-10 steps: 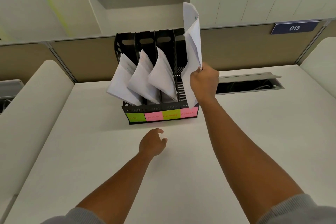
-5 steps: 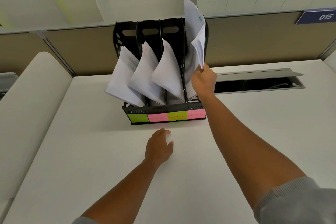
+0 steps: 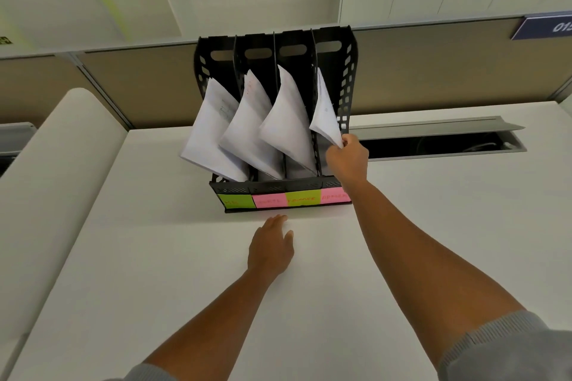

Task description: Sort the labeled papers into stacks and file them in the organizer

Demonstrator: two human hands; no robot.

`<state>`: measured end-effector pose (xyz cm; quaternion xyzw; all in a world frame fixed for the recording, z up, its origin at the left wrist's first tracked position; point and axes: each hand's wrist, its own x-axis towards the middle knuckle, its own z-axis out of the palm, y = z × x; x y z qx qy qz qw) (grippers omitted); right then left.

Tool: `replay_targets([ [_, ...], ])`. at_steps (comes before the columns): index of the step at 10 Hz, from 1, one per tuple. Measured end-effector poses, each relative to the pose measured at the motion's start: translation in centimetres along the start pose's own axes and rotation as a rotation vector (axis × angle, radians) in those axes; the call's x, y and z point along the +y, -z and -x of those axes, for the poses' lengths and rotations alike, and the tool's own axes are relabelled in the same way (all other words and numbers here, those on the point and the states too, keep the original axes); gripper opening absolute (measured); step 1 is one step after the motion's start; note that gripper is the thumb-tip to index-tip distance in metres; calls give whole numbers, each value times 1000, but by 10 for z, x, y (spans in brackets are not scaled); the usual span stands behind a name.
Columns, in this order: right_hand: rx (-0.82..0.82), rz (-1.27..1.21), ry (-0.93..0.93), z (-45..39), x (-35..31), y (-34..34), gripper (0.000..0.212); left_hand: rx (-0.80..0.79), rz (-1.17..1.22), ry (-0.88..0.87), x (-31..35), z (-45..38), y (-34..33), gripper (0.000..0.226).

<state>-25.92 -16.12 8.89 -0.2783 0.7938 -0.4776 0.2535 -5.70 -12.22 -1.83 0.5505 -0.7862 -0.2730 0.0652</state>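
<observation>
I see a black four-slot organizer [image 3: 275, 120] standing on the white desk [image 3: 154, 257], back against the beige partition [image 3: 139, 83], open front toward me. Slots run front to back; dividers stand upright. Four sticky labels across the front lip: green [image 3: 234, 200], pink [image 3: 270, 200], green [image 3: 303, 198], pink [image 3: 334, 196]. Writing too blurred to read.

Each slot holds a paper stack. Left stack [image 3: 210, 136], second stack [image 3: 252, 130] and third stack [image 3: 289, 124] all tilt the same way: long axis diagonal, top corners leaning back and right into the slots, lower corners poking out front-left past the dividers. Fourth stack [image 3: 325, 114] sits in the rightmost slot, long axis steeper, near upright, top corner pointing up toward the back wall, lower corner pointing down and right.

My right hand [image 3: 348, 161] is at the front of that rightmost slot, thumb and fingers pinching the fourth stack's lower corner, knuckles toward me. Forearm crosses over the right end of the label strip.

My left hand [image 3: 272, 246] lies flat on the desk just in front of the organizer's base, palm down, fingers straight and close together, thumb out to the right, fingertips near the base edge but apart from it. Holds nothing.

Behind right: an open cable tray [image 3: 433, 142] in the desk, blue number plate [image 3: 544, 28] on the partition.
</observation>
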Motion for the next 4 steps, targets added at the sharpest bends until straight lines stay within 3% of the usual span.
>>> replay_targets([
  [1, 22, 51, 116, 16, 3, 7, 17, 47, -1, -1, 9, 4, 10, 46],
  [3, 74, 173, 398, 64, 14, 18, 17, 95, -20, -67, 27, 21, 30, 33],
  [4, 42, 307, 507, 88, 23, 19, 21, 91, -49, -79, 34, 29, 36, 39],
])
